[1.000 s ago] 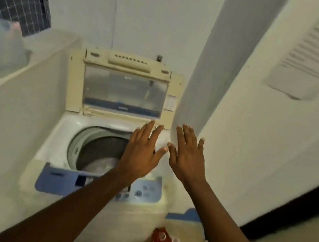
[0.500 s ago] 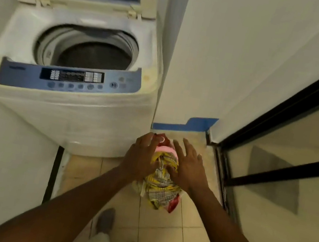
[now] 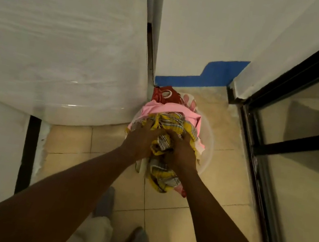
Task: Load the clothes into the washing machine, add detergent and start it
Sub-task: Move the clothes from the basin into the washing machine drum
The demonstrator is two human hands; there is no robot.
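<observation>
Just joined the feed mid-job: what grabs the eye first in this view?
Both hands, the left hand and the right hand, are dug into a yellow checked cloth atop a heap of clothes in a clear basin on the tiled floor at centre. A pink garment and a red one lie behind it. The white washing machine fills the upper left, right beside the basin.
</observation>
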